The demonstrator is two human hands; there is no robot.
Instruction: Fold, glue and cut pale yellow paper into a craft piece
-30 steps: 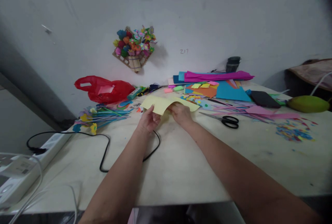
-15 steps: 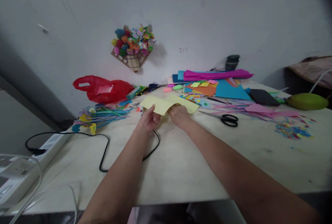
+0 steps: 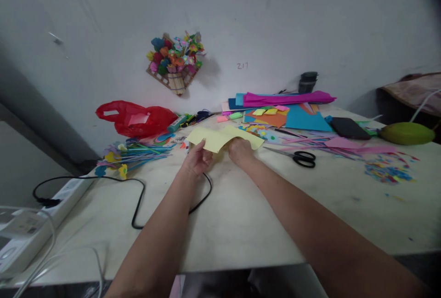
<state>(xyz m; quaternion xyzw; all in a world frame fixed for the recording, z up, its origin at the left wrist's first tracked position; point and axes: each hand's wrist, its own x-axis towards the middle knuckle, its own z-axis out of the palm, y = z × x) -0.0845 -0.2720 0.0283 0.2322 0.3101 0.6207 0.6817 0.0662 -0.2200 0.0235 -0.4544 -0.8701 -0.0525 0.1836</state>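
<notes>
A pale yellow sheet of paper (image 3: 211,140) is held above the table in the middle of the view. My left hand (image 3: 199,158) pinches its near left edge, thumb on top and fingers curled below. Closed like a fist, my right hand (image 3: 241,151) sits under the sheet's arched right part, and the paper covers its fingertips. What it grips, if anything, is hidden. A black cord (image 3: 211,187) curves up toward the underside of my left hand. To the right lie scissors with black handles (image 3: 303,159).
Foam flowers on stems (image 3: 138,153) and a red plastic bag (image 3: 138,118) lie left. Coloured sheets (image 3: 306,118), a dark phone-like slab (image 3: 349,128), a green pouch (image 3: 406,133) and scraps (image 3: 389,171) spread right. A power strip (image 3: 65,201) runs along the left edge.
My right hand has shifted slightly to the right under the sheet. My left hand keeps its pinch, and the paper has barely moved.
</notes>
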